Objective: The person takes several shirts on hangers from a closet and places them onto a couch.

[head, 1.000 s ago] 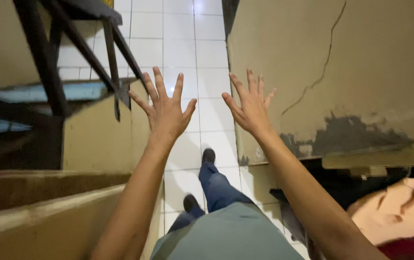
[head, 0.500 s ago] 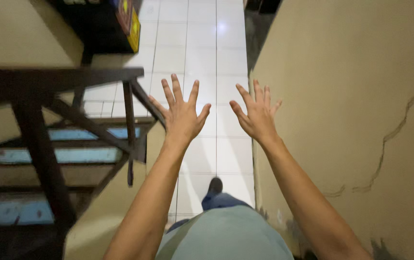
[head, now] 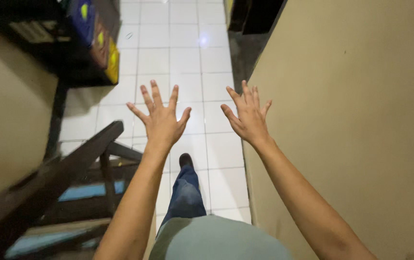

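1 head-worn view, looking steeply down and forward, close over both outstretched arms, left hand (head: pixel 161 123) and right hand (head: pixel 249 118) mid-frame, white tiled floor (head: pixel 187 53) beyond, beige wall (head: pixel 361 120) close right

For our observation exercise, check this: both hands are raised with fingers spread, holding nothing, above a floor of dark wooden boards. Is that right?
Not quite. The left hand and right hand are raised, fingers spread, holding nothing, but the floor is white tile, not dark wooden boards. The head view shows it.
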